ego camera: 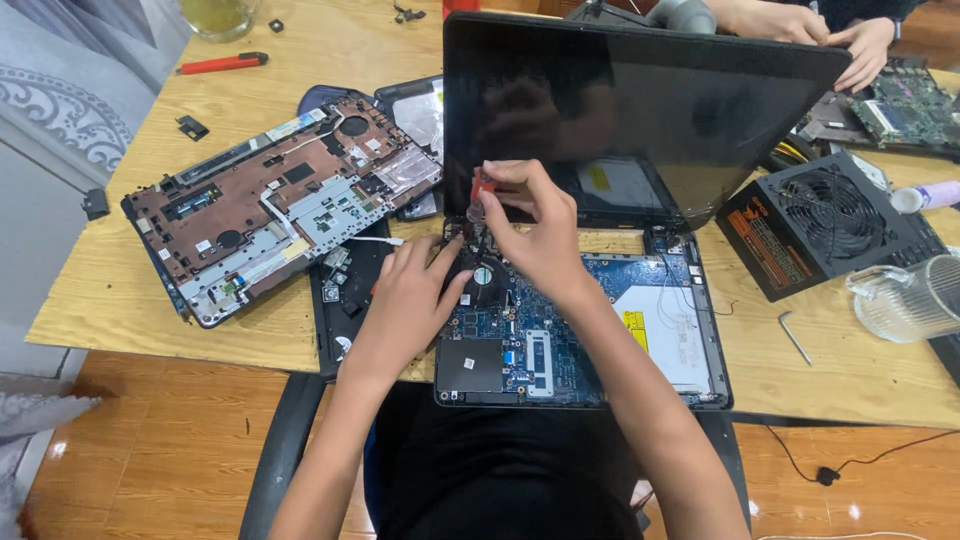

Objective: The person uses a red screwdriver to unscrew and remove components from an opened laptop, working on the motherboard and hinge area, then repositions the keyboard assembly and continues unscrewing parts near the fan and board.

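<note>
We see our right hand (535, 225) pinched around a red-handled screwdriver (480, 190), held nearly upright with its long axis running from the handle at the top down toward the exposed laptop base (690, 385). The tip comes down near the rear left corner of the blue motherboard (520, 340), close to the hinge and just behind the round cooling fan (482, 275); the exact screw it meets is hidden by our fingers. Our left hand (405, 295) lies flat and relaxed, grasping nothing, fingertips resting on the left rim of the base right beside the fan. Both hands are almost touching, but the right one is on the tool and the left only steadies the chassis.

The screen lid (640, 110) stands open behind the hands, dark and reflective. To the left, well apart from the work, a removed laptop palmrest panel (280, 205) lies upside down on the wooden table (120, 280). To the right sits 1 black power supply unit (815, 225), with a small hex key (795, 338) near the table edge. A clear ribbed glass jug (905, 298) at the far right looks empty. Another glass vessel (218, 15) at the top holds yellowish contents we cannot identify. A red-handled cutter (222, 64) lies nearby. Another person's hands (820, 30) work on a separate circuit board (895, 105) across the table.
</note>
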